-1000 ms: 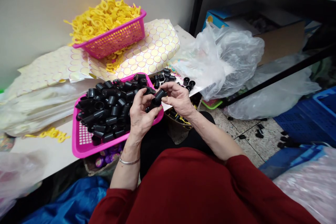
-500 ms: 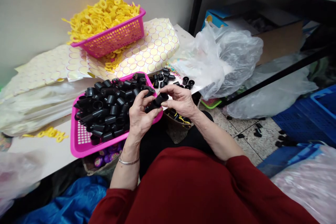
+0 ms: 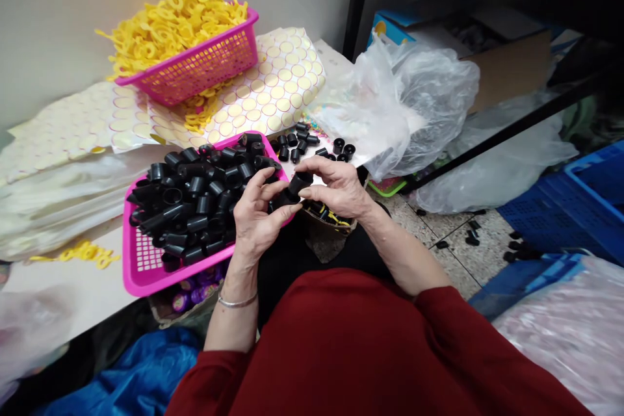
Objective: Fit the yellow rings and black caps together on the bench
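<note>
Between my two hands is a black plastic cylinder [image 3: 299, 184] with a wider rim at its right end, held just past the near right corner of a pink basket [image 3: 146, 286]. My left hand [image 3: 256, 211] is closed around its left end, where fingers hide part of it. On the right end, my right hand [image 3: 334, 187] pinches the rim between thumb and fingers. Many similar black cylinders [image 3: 197, 185] are heaped in the basket. More loose black pieces [image 3: 302, 138] lie on the table behind my hands.
A second pink basket [image 3: 209, 65] piled with yellow plastic rings [image 3: 170, 26] stands on sticker sheets [image 3: 277, 88]. Clear plastic bags [image 3: 404, 97] bulge at the right. Below my hands is a box of black and yellow pieces [image 3: 331, 216]. Blue crates [image 3: 560, 208] stand on the floor.
The camera view has shifted slightly, so the surroundings sit a little further left. Both hands keep their hold on the black cylinder, with hardly any visible movement.
</note>
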Demonstrator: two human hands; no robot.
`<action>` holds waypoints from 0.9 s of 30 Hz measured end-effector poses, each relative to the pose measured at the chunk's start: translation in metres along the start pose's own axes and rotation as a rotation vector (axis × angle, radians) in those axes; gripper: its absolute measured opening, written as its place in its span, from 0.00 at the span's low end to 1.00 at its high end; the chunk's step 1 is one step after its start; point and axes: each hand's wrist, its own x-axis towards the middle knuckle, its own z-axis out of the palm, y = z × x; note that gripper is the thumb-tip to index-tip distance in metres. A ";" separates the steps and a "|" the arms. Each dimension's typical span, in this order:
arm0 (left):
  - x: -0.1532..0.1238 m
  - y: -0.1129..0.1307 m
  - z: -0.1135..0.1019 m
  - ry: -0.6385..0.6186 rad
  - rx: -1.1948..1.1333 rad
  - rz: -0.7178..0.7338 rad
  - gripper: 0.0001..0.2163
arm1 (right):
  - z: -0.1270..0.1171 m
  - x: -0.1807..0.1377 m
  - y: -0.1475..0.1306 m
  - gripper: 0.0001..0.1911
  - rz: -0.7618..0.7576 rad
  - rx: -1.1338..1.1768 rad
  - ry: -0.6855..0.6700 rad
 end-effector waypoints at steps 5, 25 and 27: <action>0.000 0.002 0.008 0.007 -0.009 0.002 0.33 | -0.001 -0.006 0.000 0.16 0.004 0.075 0.010; 0.002 0.018 0.028 0.028 0.184 0.207 0.11 | 0.005 -0.039 0.018 0.20 0.291 0.555 0.315; -0.001 0.014 0.029 0.010 0.160 0.138 0.11 | 0.005 -0.043 0.019 0.20 0.268 0.467 0.350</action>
